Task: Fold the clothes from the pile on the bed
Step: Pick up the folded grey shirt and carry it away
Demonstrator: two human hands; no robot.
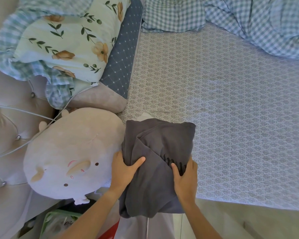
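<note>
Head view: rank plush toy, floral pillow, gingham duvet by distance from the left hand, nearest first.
From the left hand, which grips the grey garment:
1. Plush toy, touching the hand, to its left.
2. Floral pillow, up and left, by the headboard.
3. Gingham duvet, far corner, upper right.

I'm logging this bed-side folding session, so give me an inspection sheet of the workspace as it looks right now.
Surface: patterned bedsheet, mostly bare in the middle.
Job's things: grey garment, partly folded, at the bed's near edge; something white shows under its far edge.
Clutter: plush toy touching the garment; floral pillow; checked duvet.
Grip: left hand and right hand both hold the garment.
Cables: white cable across the tufted headboard.
Surroundings: green bag on the floor.
</note>
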